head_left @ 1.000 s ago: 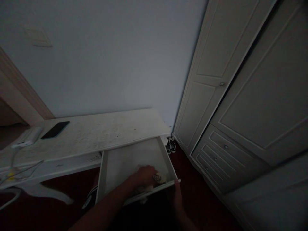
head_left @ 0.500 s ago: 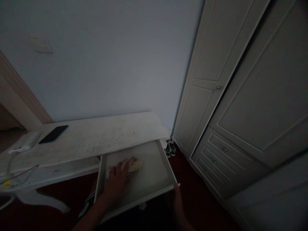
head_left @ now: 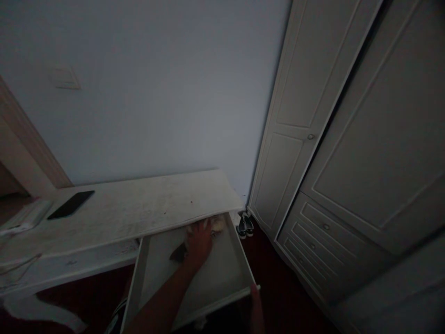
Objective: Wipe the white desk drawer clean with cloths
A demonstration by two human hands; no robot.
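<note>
A white drawer [head_left: 222,271] is pulled out from the desk. Inside it, my left hand [head_left: 200,243] presses a bunched cloth [head_left: 217,224] against the bottom, near the back right. The cloth is pale with darker patches, and my fingers partly cover it. A dark flap [head_left: 178,253], probably part of the same cloth, sticks out to the left of my hand. At the drawer's front right corner, my right hand [head_left: 256,301] grips the edge, with its fingers partly hidden below.
On the white desk top [head_left: 139,206] lie a dark phone [head_left: 71,205] and a white power strip [head_left: 26,218]. Dark shoes [head_left: 245,224] stand on the red floor between desk and wardrobe. The white wardrobe [head_left: 302,162] rises on the right.
My left hand has moved the cloth from the drawer's left middle toward its back right. My right hand stays on the front corner. The camera view has shifted slightly.
</note>
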